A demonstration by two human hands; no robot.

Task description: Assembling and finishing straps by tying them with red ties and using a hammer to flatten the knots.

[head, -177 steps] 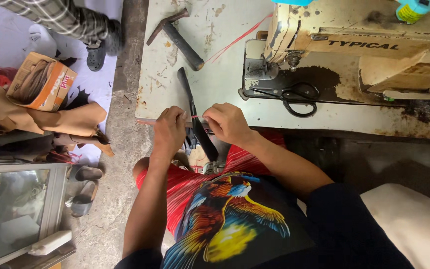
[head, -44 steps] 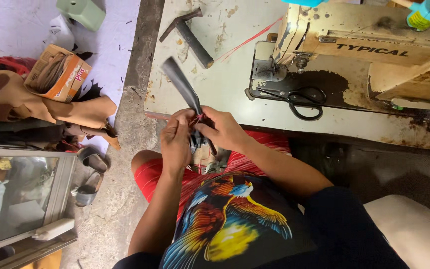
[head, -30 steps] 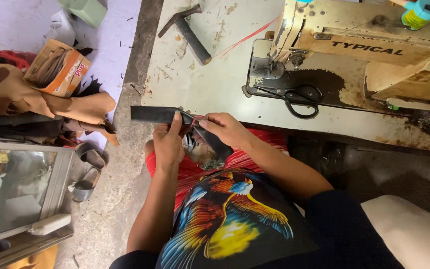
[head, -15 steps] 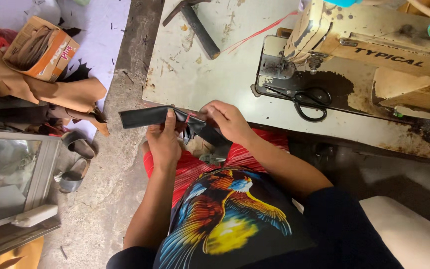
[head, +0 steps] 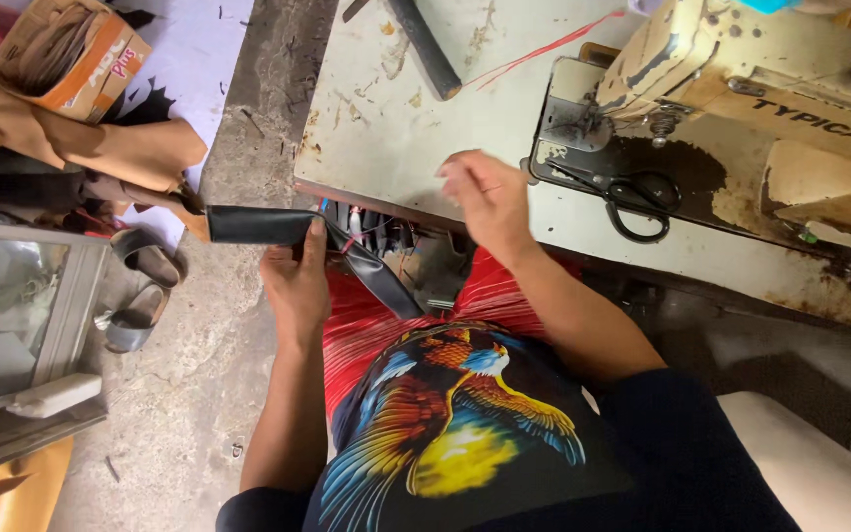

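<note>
While the black strap [head: 278, 225] was held out level below the front edge of the surface [head: 386, 138], it was gripped near its middle by the left hand [head: 297, 281], the fingers closed round it so that one end stuck out to the left over the concrete floor [head: 179, 394] and the other end drooped down and to the right across the red cloth [head: 376, 315] on the lap. Such a grip seemed suited to keeping the long piece from sagging or sliding off. The right hand [head: 485, 192] was raised above the edge of the surface, fingers loosely curled and blurred; nothing could be seen in it, though whether something small was pinched could not be told.

Farther back on the surface, a worn cream sewing machine [head: 741, 89] was set, with black scissors [head: 632, 197] laid on its base just beyond the right hand. A dark hammer handle [head: 425, 49] was left lying near the far edge, beside a red thread [head: 544, 49]. On the floor to the left, sandals [head: 140, 286], tan leather pieces [head: 100, 148] and a cardboard box [head: 71, 49] were crowded close to the free end of the strap.
</note>
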